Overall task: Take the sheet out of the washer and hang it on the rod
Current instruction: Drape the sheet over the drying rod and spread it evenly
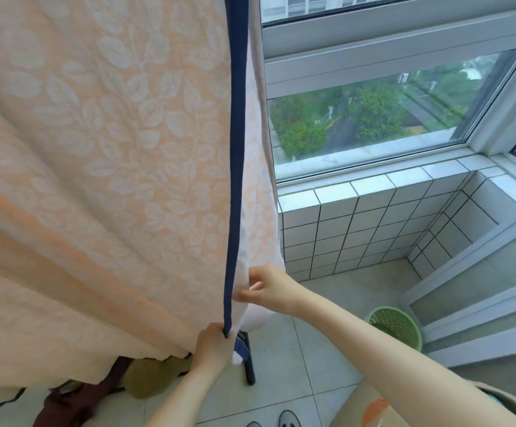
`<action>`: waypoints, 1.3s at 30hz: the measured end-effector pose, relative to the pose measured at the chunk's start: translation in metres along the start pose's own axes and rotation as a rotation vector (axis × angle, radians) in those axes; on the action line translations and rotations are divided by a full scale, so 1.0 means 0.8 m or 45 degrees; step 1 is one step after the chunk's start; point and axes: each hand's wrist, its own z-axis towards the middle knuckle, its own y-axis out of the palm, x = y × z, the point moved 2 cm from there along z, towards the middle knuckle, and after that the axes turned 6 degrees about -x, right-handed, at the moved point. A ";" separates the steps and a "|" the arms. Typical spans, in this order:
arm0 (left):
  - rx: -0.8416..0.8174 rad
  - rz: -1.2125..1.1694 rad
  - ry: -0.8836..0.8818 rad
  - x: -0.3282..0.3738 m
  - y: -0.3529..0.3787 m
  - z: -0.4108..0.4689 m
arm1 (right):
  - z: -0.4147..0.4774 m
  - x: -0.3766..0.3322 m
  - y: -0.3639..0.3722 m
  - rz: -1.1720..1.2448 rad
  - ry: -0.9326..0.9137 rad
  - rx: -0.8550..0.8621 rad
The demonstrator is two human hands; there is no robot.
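Peach cotton-like sheet [102,167], one item, woven with a pale leaf pattern and edged with a single navy border strip [236,167]; hangs in long folds from above the frame down to near the floor, filling the left half of the view. The rod it hangs from is out of sight.

Hands, two. Left hand [212,345]: fingers closed around the sheet's lower corner, at the bottom end of the navy strip. Right hand [269,291]: thumb and fingers pinching the sheet's edge just right of the strip, a little higher up.

Green plastic basket [395,329], one, perforated, standing on the tiled floor [296,359] near the sliding door frame [466,291].

Windows, two panes visible, [373,115] being the larger; trees and a road show below.

White tiled ledge [373,217], one, under the window.

Black stand foot [249,365], one, on the floor below the left hand.

Brown and olive cloth items [121,383], count unclear, lying under the sheet's hem.

Slipper toes [289,419], two, at the bottom edge.

Writing or brand marks: none legible.
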 end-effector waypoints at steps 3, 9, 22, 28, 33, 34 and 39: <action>-0.053 -0.009 -0.010 0.007 0.002 0.005 | 0.004 0.000 0.013 -0.207 0.104 -0.104; -0.292 0.020 0.057 0.009 0.010 0.012 | 0.008 0.008 0.029 -0.146 0.326 -0.055; 0.618 0.234 0.307 0.217 -0.143 0.001 | 0.022 0.090 0.002 0.082 0.259 0.209; 0.580 0.192 0.338 0.247 -0.125 0.053 | 0.021 0.148 -0.025 -0.082 0.393 0.281; 0.504 0.145 0.424 0.260 -0.086 0.077 | 0.008 0.206 -0.057 -0.022 0.559 0.370; 0.484 0.114 0.414 0.260 -0.080 0.080 | 0.006 0.215 -0.062 -0.027 0.577 0.375; 0.451 0.068 0.408 0.257 -0.068 0.085 | 0.018 0.178 -0.086 -0.025 0.326 0.236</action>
